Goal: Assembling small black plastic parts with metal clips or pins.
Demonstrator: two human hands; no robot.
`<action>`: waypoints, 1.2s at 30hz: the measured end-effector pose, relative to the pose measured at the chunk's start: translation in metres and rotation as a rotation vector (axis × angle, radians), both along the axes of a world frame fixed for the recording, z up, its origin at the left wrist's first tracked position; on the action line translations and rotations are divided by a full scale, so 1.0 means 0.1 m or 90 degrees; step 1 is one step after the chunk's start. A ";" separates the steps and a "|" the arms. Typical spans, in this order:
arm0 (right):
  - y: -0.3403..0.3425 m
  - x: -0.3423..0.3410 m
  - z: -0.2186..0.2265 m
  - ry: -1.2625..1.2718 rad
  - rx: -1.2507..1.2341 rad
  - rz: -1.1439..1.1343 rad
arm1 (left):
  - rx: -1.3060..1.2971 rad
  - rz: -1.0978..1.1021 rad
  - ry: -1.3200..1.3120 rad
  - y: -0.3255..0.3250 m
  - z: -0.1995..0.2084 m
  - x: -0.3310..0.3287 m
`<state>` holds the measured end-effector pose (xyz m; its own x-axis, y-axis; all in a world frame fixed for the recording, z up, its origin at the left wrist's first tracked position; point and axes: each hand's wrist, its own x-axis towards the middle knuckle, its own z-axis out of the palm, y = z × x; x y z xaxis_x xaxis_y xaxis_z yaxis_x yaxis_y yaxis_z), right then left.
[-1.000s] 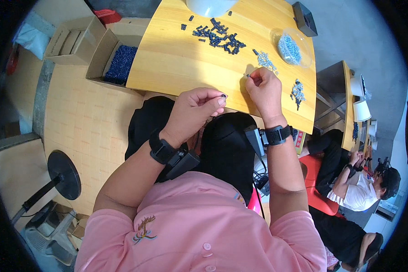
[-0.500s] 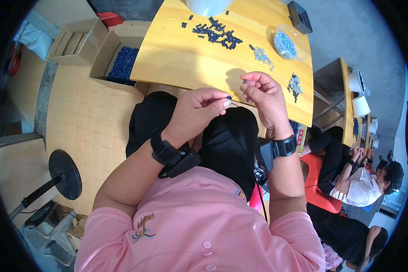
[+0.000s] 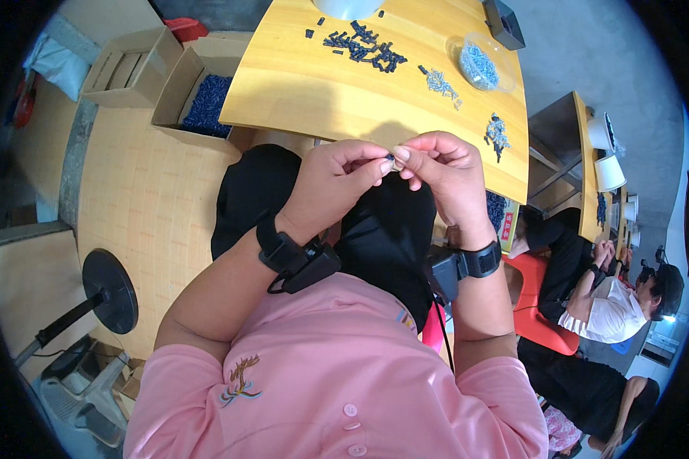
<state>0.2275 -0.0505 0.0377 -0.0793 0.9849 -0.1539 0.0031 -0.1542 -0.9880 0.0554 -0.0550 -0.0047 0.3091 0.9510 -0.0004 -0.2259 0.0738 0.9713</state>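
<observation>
My left hand (image 3: 341,180) and my right hand (image 3: 445,172) meet just in front of the table edge, over my lap. Left thumb and index finger pinch a small dark plastic piece (image 3: 390,157). The right thumb and fingertips close over the same spot, so any second piece there is hidden. Beyond my hands on the wooden table (image 3: 283,92) lie scattered short black cylindrical pieces (image 3: 367,52). To their right are a little heap of clear bluish pieces (image 3: 439,84) and a mixed clear and black heap (image 3: 497,134).
A clear bowl (image 3: 480,65) of light blue pieces stands at the table's far right, near a black tray (image 3: 505,27). A white bucket (image 3: 348,6) is at the far edge. Left of the table sits a cardboard box (image 3: 168,107) holding dark blue pieces. Two people sit at right.
My right hand has moved left and slightly down, bringing its fingertips against those of my left. Half a second ago the hands were apart, each pinching a small dark piece.
</observation>
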 end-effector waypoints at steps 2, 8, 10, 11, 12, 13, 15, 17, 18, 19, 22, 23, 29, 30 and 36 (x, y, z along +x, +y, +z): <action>-0.01 0.00 0.00 -0.030 0.006 0.001 | 0.009 0.002 0.011 -0.01 0.01 0.00; -0.03 -0.05 0.08 -0.125 0.008 -0.005 | 0.049 0.042 0.039 -0.05 0.00 0.04; -0.03 -0.05 0.09 -0.183 0.024 -0.009 | 0.075 0.063 0.064 -0.06 0.00 0.05; -0.03 -0.06 0.10 -0.183 0.024 -0.007 | 0.075 0.065 0.064 -0.06 0.00 0.05; -0.04 -0.07 0.12 -0.205 0.050 -0.005 | 0.085 0.075 0.069 -0.07 -0.01 0.06; -0.04 -0.07 0.13 -0.226 0.075 -0.002 | 0.096 0.086 0.074 -0.07 -0.01 0.06; -0.02 -0.04 0.10 -0.257 0.110 0.015 | 0.121 0.096 0.099 -0.07 0.01 0.06; -0.02 -0.01 0.08 -0.289 0.145 0.031 | 0.146 0.105 0.124 -0.07 0.03 0.06; -0.01 -0.01 0.09 -0.283 0.130 0.039 | 0.152 0.105 0.138 -0.06 0.04 0.06; -0.01 -0.01 0.09 -0.277 0.115 0.046 | 0.158 0.104 0.153 -0.06 0.05 0.06; 0.00 -0.02 0.08 -0.257 0.095 0.025 | 0.124 0.047 0.186 -0.04 0.10 0.02; -0.01 -0.03 0.08 -0.258 0.096 0.025 | 0.124 0.047 0.186 -0.03 0.07 0.03; -0.11 -0.08 0.06 -0.320 0.189 0.026 | 0.024 0.018 0.104 -0.02 -0.04 0.04; -0.13 -0.07 0.05 -0.350 0.216 0.030 | -0.011 0.009 0.058 -0.02 -0.06 0.05; -0.22 -0.15 0.06 -0.468 0.306 0.062 | -0.124 0.011 -0.063 -0.01 0.01 0.06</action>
<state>0.2121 -0.0721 0.0435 -0.2105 0.9501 0.2302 0.6542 0.3119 -0.6890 0.0610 -0.0561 -0.0042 0.3000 0.9412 -0.1556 -0.3225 0.2536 0.9120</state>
